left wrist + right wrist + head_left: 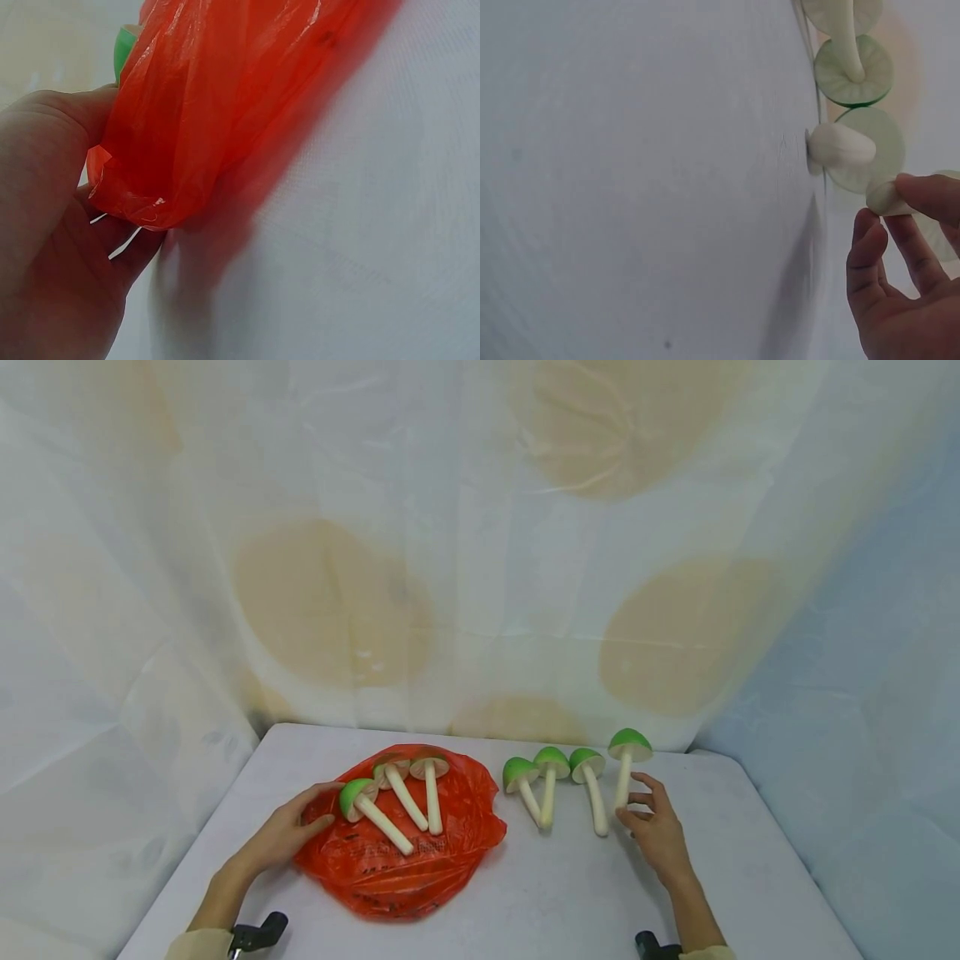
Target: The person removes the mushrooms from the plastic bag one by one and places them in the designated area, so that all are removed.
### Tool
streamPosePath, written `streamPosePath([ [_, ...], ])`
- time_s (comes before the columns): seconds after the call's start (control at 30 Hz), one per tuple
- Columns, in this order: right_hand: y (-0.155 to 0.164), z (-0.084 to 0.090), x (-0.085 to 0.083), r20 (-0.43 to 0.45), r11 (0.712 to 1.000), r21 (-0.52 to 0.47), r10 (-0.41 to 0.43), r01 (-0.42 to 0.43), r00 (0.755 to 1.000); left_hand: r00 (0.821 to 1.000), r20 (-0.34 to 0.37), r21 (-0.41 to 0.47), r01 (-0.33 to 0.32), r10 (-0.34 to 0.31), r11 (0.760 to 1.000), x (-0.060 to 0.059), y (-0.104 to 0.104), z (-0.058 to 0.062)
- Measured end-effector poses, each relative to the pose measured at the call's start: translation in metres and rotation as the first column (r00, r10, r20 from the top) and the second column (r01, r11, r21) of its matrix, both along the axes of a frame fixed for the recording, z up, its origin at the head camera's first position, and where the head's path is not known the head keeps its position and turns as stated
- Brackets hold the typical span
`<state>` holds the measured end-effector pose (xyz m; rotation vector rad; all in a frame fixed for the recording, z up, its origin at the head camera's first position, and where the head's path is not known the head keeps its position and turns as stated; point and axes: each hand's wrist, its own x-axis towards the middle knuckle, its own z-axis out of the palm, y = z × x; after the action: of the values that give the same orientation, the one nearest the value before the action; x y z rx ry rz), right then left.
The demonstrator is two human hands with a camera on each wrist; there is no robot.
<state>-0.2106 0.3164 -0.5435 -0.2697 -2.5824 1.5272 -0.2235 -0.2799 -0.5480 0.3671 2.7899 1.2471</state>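
Right hand: the right hand (660, 833) rests on the table with its fingers loosely curled; the fingertips (919, 191) touch the stem end of the rightmost mushroom (625, 767). The wrist view shows a finger on the stem's end; whether the stem is actually pinched cannot be told.
Left hand: the left hand (288, 831) lies at the left edge of the orange plastic bag (408, 860), and in the wrist view its thumb and fingers pinch a fold of the film (142, 195).
Rightmost mushroom: green cap pointing away from the person, pale stem toward them, lying flat on the table, far right of a row of four.
Row beside it: three more green-capped mushrooms (551, 781) lie just left of it, close together, their stems angled toward the person. The nearest one lies between the held mushroom and the bag.
On the bag: three mushrooms (405, 793) lie on top of the crumpled orange film, stems fanned toward the person. The leftmost cap is just beside the left hand's fingers.
Gap: a strip of bare table separates the bag from the row of four.
Surface: a white table (562, 893), matte and faintly textured.
Room: a pale draped cloth with large tan circles (330, 602) hangs behind and around the table.
Near edge: dark wrist mounts (258, 935) show at both forearms.
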Motion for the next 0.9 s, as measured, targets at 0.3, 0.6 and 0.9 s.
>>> streamPosePath([
  [0.3,0.016,-0.003,-0.004,0.076,0.999,0.039,-0.006,0.003,0.997,1.0,-0.003,0.0,0.002,-0.002,1.0,-0.001,-0.001,-0.001],
  [0.6,0.022,-0.007,-0.005,0.106,0.998,0.046,0.026,-0.031,0.994,1.0,0.01,-0.004,-0.003,0.003,1.0,-0.001,-0.001,0.0],
  [0.9,0.02,-0.005,-0.007,0.119,0.996,0.082,0.026,-0.036,0.993,1.0,0.002,0.009,0.0,0.0,1.0,0.0,0.0,0.0],
])
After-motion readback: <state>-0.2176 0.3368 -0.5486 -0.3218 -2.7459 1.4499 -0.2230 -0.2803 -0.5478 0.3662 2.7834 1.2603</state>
